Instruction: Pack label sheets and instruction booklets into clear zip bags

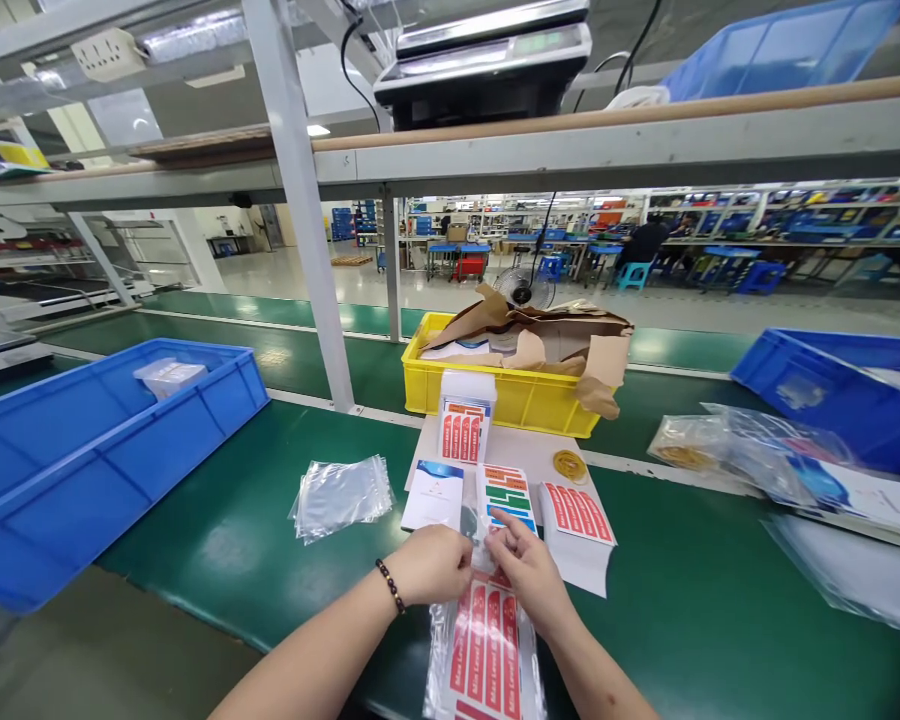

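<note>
A clear plastic bag [487,655] with red-and-white "Max Level / Min Level" label sheets inside lies in front of me. My left hand [431,565], wearing a beaded bracelet, is closed at the bag's upper end. There too my right hand [529,572] pinches with thumb and fingers, its index finger partly raised. Just beyond are a white booklet [433,492] with a blue top and a stack of sheets [508,492] with orange, green and blue labels. To the right sits a thick stack of red label sheets [579,525]; another red stack [463,432] stands farther back.
Flat clear bags [343,495] lie left of the booklet. A yellow crate [499,390] with torn cardboard stands behind; yellow rubber bands [569,465] lie before it. Blue crates flank both sides [187,440], [840,385]. A shelf beam [615,150] and post [300,210] rise ahead.
</note>
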`<act>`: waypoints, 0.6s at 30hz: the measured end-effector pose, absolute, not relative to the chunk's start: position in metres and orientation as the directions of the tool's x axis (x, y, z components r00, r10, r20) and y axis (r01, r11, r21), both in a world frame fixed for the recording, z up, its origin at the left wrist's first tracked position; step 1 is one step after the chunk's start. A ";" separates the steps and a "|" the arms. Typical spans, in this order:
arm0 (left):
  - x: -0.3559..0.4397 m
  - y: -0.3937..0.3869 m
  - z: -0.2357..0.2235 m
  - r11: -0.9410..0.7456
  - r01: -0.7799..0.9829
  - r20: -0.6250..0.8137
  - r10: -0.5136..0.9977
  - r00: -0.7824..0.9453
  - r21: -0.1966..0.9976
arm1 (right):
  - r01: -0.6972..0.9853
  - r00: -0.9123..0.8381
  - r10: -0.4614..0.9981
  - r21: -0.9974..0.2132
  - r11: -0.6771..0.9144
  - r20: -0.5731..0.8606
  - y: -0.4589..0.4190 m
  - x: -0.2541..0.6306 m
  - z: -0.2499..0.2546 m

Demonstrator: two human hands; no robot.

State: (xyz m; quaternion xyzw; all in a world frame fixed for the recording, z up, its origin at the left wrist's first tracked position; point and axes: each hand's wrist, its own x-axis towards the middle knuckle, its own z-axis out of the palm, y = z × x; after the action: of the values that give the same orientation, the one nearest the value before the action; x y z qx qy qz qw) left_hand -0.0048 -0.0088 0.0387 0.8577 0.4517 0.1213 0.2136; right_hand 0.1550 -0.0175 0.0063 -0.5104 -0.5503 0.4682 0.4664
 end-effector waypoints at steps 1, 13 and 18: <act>-0.004 -0.007 0.038 -0.501 0.708 -0.001 0.816 0.578 0.497 | 0.164 -0.044 0.998 -0.986 0.040 0.034 -0.017 0.157 0.005; 0.003 0.012 0.018 0.207 0.133 -0.241 0.905 0.352 0.969 | 0.733 -0.295 0.817 -0.431 0.527 0.496 -0.033 0.153 0.003; -0.001 0.010 0.012 0.199 0.092 -0.219 0.911 0.350 0.976 | 0.739 -0.298 0.869 -0.481 0.472 0.395 -0.041 0.147 0.012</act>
State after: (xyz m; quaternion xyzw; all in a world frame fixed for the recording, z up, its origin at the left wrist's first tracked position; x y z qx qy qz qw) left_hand -0.0008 0.0105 0.0125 0.5397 0.4646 0.3305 0.6194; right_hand 0.1470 -0.0410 0.0121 -0.5030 -0.7989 0.1042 0.3128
